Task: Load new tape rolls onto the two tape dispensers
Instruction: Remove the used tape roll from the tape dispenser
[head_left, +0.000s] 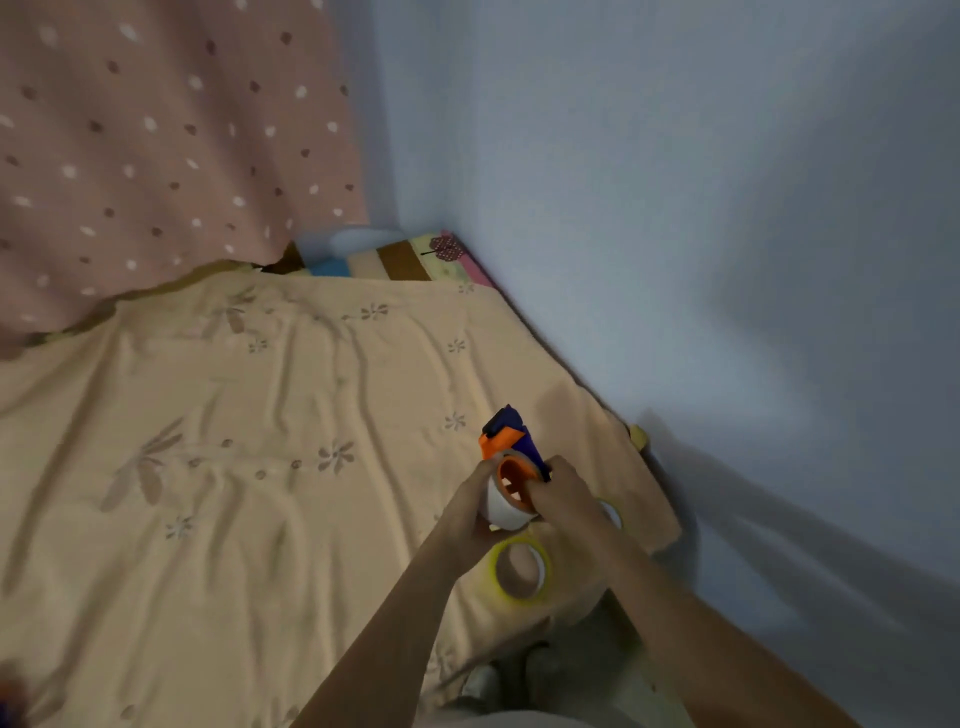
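The left hand (475, 512) has its grip clamped round a white roll (503, 512), and the right hand (558, 496) holds the blue and orange dispenser (506, 434), fingers curled at its hub (514, 480), both raised just above the bed (234, 467) near its right edge. The roll seems partly seated on the orange hub, though blur hides how far. If it goes on skewed it may jam on the hub, and forcing it could make the dispenser twist in the right hand. The cutter end points away from the person, but I cannot tell whether it has a bare blade; a slip of the left fingers toward it could nick them. Just below the hands a yellow roll (521, 569) lies flat on the bed, and another roll (610, 512) peeks from behind the right wrist, close to the edge, where a nudge might send it off. A spotted curtain (156, 130) hangs far left, a blue wall (675, 182) on the right. A second dispenser is not clearly in view.
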